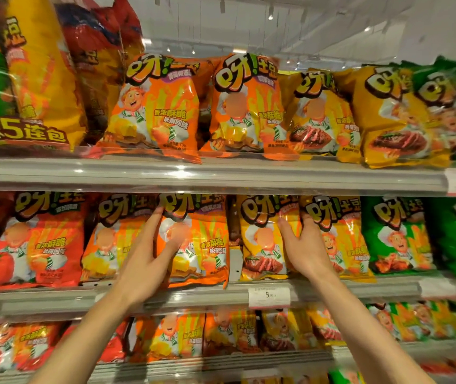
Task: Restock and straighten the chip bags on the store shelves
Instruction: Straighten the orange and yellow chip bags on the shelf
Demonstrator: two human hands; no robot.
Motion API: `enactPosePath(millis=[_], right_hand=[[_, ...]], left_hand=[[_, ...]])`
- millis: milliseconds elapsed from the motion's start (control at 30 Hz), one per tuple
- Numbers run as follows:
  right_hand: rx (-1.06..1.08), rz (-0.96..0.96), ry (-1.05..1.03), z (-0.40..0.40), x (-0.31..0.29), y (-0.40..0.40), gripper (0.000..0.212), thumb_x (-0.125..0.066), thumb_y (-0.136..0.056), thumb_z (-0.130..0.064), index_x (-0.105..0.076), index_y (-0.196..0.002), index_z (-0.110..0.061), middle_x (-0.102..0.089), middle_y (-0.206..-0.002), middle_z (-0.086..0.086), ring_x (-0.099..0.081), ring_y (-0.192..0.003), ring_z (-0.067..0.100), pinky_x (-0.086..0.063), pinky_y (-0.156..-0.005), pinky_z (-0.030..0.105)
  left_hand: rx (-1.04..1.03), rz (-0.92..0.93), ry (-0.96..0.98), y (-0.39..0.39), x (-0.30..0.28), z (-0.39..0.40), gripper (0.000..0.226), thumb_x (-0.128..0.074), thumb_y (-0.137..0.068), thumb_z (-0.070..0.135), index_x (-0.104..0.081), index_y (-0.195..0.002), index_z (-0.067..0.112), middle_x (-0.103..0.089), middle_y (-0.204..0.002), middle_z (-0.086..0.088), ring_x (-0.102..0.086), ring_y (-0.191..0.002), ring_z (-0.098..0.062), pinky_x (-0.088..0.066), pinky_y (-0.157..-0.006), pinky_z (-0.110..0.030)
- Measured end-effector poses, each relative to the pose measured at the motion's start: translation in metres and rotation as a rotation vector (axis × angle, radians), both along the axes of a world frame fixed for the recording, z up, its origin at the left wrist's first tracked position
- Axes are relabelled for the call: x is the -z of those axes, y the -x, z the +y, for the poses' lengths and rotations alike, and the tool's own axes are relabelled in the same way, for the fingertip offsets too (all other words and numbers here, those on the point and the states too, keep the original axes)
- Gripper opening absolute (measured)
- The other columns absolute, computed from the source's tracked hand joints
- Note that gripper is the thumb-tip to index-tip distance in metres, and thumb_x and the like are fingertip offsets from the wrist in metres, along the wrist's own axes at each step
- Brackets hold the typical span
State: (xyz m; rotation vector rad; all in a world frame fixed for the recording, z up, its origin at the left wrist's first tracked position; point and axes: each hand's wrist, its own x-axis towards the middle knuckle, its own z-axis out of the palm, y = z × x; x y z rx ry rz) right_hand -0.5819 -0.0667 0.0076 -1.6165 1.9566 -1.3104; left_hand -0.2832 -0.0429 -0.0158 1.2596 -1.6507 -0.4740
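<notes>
Store shelves packed with chip bags fill the whole wall, tier over tier behind clear plastic lips. On the middle shelf point(193, 296) the person's left hand point(149, 261) lies open against the left edge of an orange bag point(196, 242), fingers spread along its side and nothing gripped. The right hand point(301, 245) curls its fingers over the seam between two yellow bags point(265, 239), the thumb behind the right-hand one; whether it truly pinches that bag I cannot tell. These bags look light, puffed with air, glossy and slippery, with brittle chips inside, so they are best nudged by the side seams or the top crimp, never squeezed across the middle.
</notes>
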Motion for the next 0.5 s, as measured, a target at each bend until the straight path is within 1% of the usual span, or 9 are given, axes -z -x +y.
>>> enactPosePath(millis=[67, 100, 200, 267, 333, 400, 433, 467, 500], right_hand=[[-0.007, 0.036, 0.005, 0.003, 0.001, 0.004, 0.077, -0.044, -0.100, -0.055, -0.022, -0.157, -0.008, -0.027, -0.163, 0.012, -0.029, -0.148, 0.029, -0.028, -0.117, 0.041], [-0.008, 0.055, 0.008, 0.004, 0.001, 0.004, 0.076, -0.043, -0.101, -0.054, -0.022, -0.157, -0.007, -0.027, -0.163, 0.012, -0.029, -0.148, 0.029, -0.028, -0.117, 0.041], [0.012, 0.098, 0.025, 0.005, 0.005, 0.000, 0.069, -0.041, -0.103, -0.049, -0.027, -0.154, -0.004, -0.034, -0.158, 0.015, -0.035, -0.144, 0.031, -0.034, -0.111, 0.039], [0.026, 0.133, 0.041, 0.005, 0.009, -0.005, 0.062, -0.040, -0.105, -0.045, -0.034, -0.148, 0.000, -0.043, -0.150, 0.018, -0.044, -0.135, 0.033, -0.039, -0.099, 0.036], [0.034, 0.189, 0.033, 0.004, 0.010, -0.007, 0.060, -0.038, -0.105, -0.044, -0.036, -0.147, 0.000, -0.046, -0.145, 0.019, -0.049, -0.130, 0.035, -0.042, -0.095, 0.038], [0.041, 0.240, 0.027, 0.002, 0.010, -0.006, 0.059, -0.037, -0.105, -0.045, -0.036, -0.146, -0.002, -0.050, -0.140, 0.021, -0.053, -0.124, 0.037, -0.045, -0.093, 0.041], [0.048, 0.263, 0.038, 0.001, 0.011, -0.006, 0.057, -0.037, -0.105, -0.045, -0.040, -0.143, -0.002, -0.053, -0.134, 0.021, -0.056, -0.118, 0.037, -0.046, -0.089, 0.041], [0.060, 0.287, 0.056, 0.001, 0.011, -0.006, 0.054, -0.038, -0.105, -0.045, -0.043, -0.137, -0.002, -0.056, -0.127, 0.021, -0.059, -0.111, 0.037, -0.047, -0.084, 0.040], [0.075, 0.315, 0.075, 0.002, 0.011, -0.006, 0.052, -0.039, -0.104, -0.044, -0.045, -0.134, -0.001, -0.057, -0.123, 0.020, -0.059, -0.108, 0.037, -0.047, -0.081, 0.040]], left_hand=[[-0.027, -0.020, -0.003, 0.003, 0.001, -0.009, 0.081, -0.044, -0.089, 0.072, -0.010, -0.156, 0.042, -0.013, -0.156, 0.030, -0.011, -0.146, 0.007, -0.015, -0.122, -0.033], [-0.042, -0.039, 0.003, 0.005, 0.001, -0.012, 0.082, -0.042, -0.089, 0.073, -0.009, -0.156, 0.041, -0.015, -0.157, 0.026, -0.012, -0.146, 0.006, -0.016, -0.121, -0.033], [-0.092, -0.164, 0.036, 0.015, -0.002, -0.015, 0.068, -0.039, -0.100, 0.058, -0.010, -0.157, 0.036, -0.026, -0.159, 0.007, -0.024, -0.139, -0.001, -0.023, -0.110, -0.029], [-0.093, -0.230, -0.020, 0.021, -0.001, -0.018, 0.064, -0.036, -0.103, 0.050, -0.010, -0.158, 0.031, -0.023, -0.161, -0.002, -0.029, -0.144, -0.017, -0.028, -0.109, -0.034], [-0.084, -0.297, -0.109, 0.024, 0.001, -0.022, 0.064, -0.033, -0.104, 0.046, -0.007, -0.159, 0.025, -0.013, -0.164, -0.007, -0.027, -0.148, -0.029, -0.030, -0.113, -0.041], [-0.101, -0.328, -0.117, 0.024, 0.004, -0.023, 0.067, -0.032, -0.104, 0.046, 0.001, -0.159, 0.027, -0.002, -0.166, -0.007, -0.016, -0.151, -0.031, -0.027, -0.117, -0.047], [-0.122, -0.326, -0.089, 0.025, 0.005, -0.023, 0.067, -0.033, -0.104, 0.046, 0.001, -0.159, 0.028, 0.001, -0.166, -0.009, -0.011, -0.152, -0.031, -0.026, -0.118, -0.049], [-0.156, -0.332, -0.047, 0.026, 0.005, -0.023, 0.064, -0.035, -0.104, 0.044, -0.005, -0.159, 0.027, -0.003, -0.165, -0.014, -0.009, -0.152, -0.033, -0.026, -0.118, -0.049], [-0.203, -0.354, 0.008, 0.026, 0.006, -0.022, 0.060, -0.036, -0.105, 0.042, -0.016, -0.157, 0.023, -0.012, -0.161, -0.019, -0.013, -0.150, -0.036, -0.029, -0.117, -0.050]])
